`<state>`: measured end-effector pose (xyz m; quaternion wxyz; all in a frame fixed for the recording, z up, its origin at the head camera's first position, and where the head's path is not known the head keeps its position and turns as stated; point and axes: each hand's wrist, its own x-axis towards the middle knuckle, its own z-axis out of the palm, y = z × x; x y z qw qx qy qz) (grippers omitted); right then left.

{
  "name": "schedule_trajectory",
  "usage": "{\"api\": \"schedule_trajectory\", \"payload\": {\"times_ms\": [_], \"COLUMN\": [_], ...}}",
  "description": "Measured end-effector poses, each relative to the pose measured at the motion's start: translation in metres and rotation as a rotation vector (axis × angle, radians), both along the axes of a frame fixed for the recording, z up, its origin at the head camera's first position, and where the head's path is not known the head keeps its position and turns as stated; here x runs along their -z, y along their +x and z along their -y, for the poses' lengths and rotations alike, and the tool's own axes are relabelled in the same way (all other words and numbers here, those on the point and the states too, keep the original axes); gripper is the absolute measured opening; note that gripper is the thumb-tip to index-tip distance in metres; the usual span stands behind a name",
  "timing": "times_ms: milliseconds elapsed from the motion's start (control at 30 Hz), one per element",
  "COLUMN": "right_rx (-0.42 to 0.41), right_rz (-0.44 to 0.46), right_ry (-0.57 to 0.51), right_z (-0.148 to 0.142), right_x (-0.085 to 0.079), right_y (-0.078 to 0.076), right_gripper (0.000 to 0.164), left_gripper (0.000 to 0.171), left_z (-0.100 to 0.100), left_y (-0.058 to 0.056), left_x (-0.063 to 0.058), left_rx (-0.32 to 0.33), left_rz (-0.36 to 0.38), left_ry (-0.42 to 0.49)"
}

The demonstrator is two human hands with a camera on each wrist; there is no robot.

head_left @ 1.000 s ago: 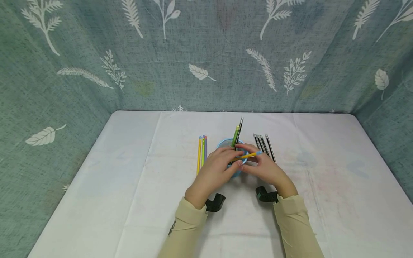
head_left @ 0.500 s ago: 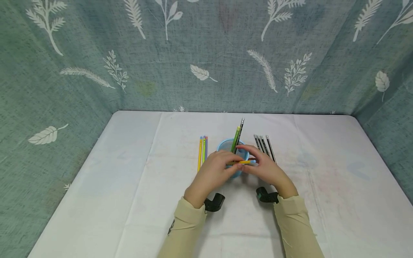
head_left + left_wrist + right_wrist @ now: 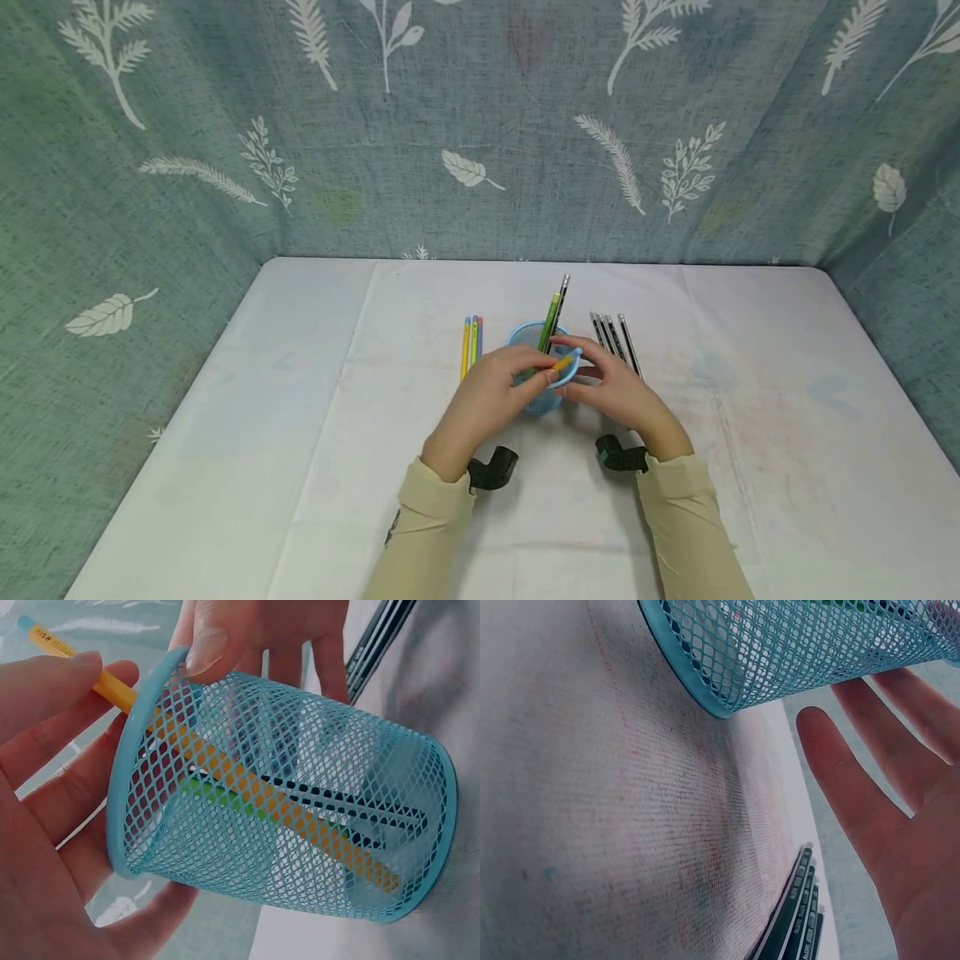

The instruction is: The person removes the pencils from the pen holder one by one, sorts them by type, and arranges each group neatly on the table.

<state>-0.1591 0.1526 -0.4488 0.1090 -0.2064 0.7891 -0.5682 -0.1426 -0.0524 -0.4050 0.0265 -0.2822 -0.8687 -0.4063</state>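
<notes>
A light blue mesh pencil cup (image 3: 300, 795) stands on the table, holding a green pencil (image 3: 550, 323) and a black pencil (image 3: 562, 296) that lean out over its far rim. My left hand (image 3: 495, 385) pinches a yellow pencil (image 3: 116, 691) near its blue-capped end. The pencil's shaft slants down inside the cup, its lower end close to the base in the left wrist view. My right hand (image 3: 611, 379) holds the cup at its upper right, thumb at the rim and fingers round the far side.
Left of the cup lie yellow, green and purple pencils (image 3: 472, 342) side by side, partly behind my left hand. Several black pencils (image 3: 615, 337) lie to the right, beside my right hand. A leaf-patterned curtain (image 3: 480, 125) borders the white table (image 3: 262, 417).
The yellow pencil has swung from lying across the cup's mouth to slanting down into it. My left hand has drawn slightly left; the right hand stays on the cup.
</notes>
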Motion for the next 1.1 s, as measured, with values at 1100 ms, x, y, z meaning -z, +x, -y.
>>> {"api": "schedule_trajectory", "payload": {"times_ms": [1100], "right_rx": [0.029], "right_rz": [-0.027], "right_ry": [0.044], "right_z": [0.005], "right_x": [-0.003], "right_y": [0.0], "right_gripper": [0.059], "left_gripper": [0.019], "left_z": [0.017], "left_y": [0.018], "left_x": [-0.045], "left_rx": [-0.156], "left_rz": [-0.088], "left_ry": [0.462]}}
